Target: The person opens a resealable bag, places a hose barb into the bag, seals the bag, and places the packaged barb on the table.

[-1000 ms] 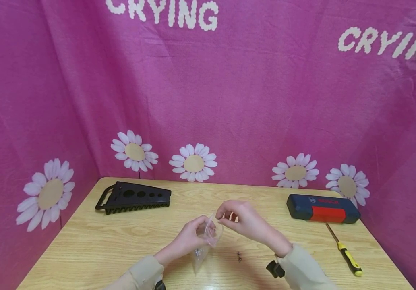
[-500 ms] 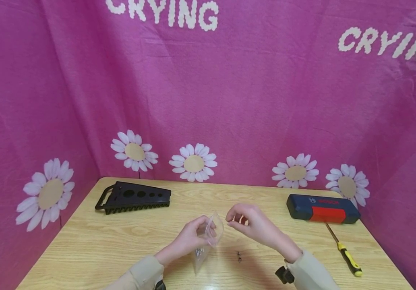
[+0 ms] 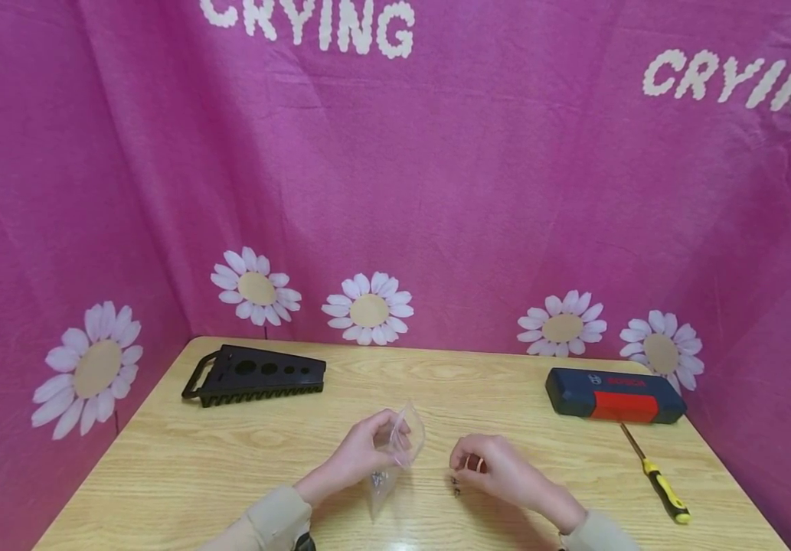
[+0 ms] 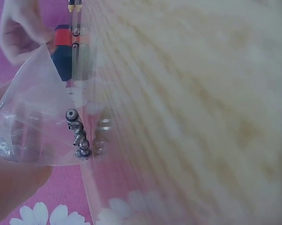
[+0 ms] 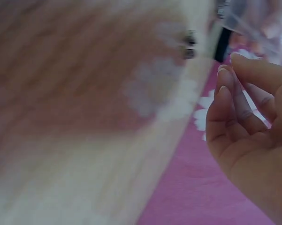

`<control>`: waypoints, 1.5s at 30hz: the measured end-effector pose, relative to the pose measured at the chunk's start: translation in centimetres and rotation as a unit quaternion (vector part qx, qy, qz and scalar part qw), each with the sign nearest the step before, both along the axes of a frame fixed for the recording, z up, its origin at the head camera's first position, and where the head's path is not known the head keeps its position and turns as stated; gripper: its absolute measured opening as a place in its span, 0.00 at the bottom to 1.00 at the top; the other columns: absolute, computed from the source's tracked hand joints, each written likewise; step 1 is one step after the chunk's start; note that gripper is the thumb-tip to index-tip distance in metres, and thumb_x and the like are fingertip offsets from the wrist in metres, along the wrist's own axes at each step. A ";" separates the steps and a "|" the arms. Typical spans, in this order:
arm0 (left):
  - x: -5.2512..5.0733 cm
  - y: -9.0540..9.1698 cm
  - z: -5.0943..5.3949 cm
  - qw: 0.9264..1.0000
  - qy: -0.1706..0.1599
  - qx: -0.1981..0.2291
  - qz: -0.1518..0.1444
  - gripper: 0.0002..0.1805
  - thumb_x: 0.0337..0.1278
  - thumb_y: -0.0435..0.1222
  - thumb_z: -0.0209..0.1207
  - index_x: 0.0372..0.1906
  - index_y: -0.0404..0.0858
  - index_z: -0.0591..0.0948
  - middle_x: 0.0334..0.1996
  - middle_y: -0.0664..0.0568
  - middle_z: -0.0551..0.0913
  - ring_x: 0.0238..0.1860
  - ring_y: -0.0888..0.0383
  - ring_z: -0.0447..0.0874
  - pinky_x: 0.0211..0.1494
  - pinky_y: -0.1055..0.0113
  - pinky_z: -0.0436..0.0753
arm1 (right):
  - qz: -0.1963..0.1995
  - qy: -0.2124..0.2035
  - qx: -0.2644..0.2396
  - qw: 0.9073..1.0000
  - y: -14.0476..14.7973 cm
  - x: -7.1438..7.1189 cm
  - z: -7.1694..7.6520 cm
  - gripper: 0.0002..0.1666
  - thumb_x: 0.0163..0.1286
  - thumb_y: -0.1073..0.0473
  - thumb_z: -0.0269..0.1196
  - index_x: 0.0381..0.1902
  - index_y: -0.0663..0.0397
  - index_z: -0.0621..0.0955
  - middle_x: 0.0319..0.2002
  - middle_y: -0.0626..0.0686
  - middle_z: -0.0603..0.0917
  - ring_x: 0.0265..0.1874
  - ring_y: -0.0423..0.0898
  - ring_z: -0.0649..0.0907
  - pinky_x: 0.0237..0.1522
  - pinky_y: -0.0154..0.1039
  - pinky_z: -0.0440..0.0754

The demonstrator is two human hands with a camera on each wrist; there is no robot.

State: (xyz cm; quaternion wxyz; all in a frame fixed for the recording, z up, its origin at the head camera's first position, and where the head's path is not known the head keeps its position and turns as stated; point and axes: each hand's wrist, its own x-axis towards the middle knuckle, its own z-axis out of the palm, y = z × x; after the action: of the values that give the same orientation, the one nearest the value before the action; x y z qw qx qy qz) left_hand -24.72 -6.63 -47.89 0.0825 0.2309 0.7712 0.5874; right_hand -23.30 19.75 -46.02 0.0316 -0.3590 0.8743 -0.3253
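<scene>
A clear plastic bag (image 3: 383, 490) hangs from my left hand (image 3: 361, 453), which grips it near its open mouth. Several small metal screws (image 4: 80, 133) lie in the bottom of the bag in the left wrist view. Two small screws (image 3: 455, 490) are on the table just beside my right hand (image 3: 498, 468). In the right wrist view these screws (image 5: 189, 45) stand apart from the fingertips of my right hand (image 5: 253, 103); its fingers are bent with nothing visible between them.
At the back left of the wooden table (image 3: 243, 467) lies a black tool holder (image 3: 264, 375). A blue and red Bosch case (image 3: 616, 396) sits at the back right, with a yellow and black screwdriver (image 3: 664, 490) in front of it.
My right hand has moved away from the bag's mouth, then down and to the right to the loose screws. My left hand and the bag have stayed nearly still.
</scene>
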 end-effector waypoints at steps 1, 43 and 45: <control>0.0 0.0 0.0 1.000 0.000 -0.001 0.000 0.17 0.51 0.29 0.69 0.47 0.35 0.78 0.43 0.43 0.85 0.49 0.55 0.84 0.58 0.60 0.82 | -0.001 -0.008 0.001 1.000 0.1 -0.1 -0.3 0.03 0.64 0.66 0.67 0.33 0.53 0.82 0.28 0.43 0.84 0.27 0.27 0.76 0.28 0.26 0.78; -0.2 0.0 -0.2 1.000 0.001 -0.010 0.008 0.18 0.50 0.30 0.70 0.47 0.37 0.78 0.43 0.45 0.85 0.49 0.54 0.84 0.55 0.64 0.81 | 0.000 -0.006 0.031 0.999 0.5 -1.0 -2.2 0.06 0.62 0.67 0.67 0.31 0.52 0.81 0.28 0.40 0.79 0.28 0.27 0.73 0.30 0.25 0.75; -0.2 0.0 -0.2 1.000 0.000 -0.010 0.008 0.18 0.51 0.30 0.70 0.47 0.37 0.78 0.43 0.45 0.85 0.50 0.53 0.84 0.56 0.63 0.81 | 0.004 -0.001 0.025 1.000 0.6 -1.0 -2.2 0.06 0.62 0.67 0.67 0.32 0.52 0.80 0.28 0.40 0.79 0.28 0.27 0.73 0.30 0.25 0.75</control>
State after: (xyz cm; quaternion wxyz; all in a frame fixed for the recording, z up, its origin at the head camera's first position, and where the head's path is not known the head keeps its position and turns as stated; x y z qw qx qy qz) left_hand -24.90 -6.67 -48.10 0.0799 0.2238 0.7791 0.5801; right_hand -24.29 20.30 -48.25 0.0427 -0.3610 0.8809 -0.3032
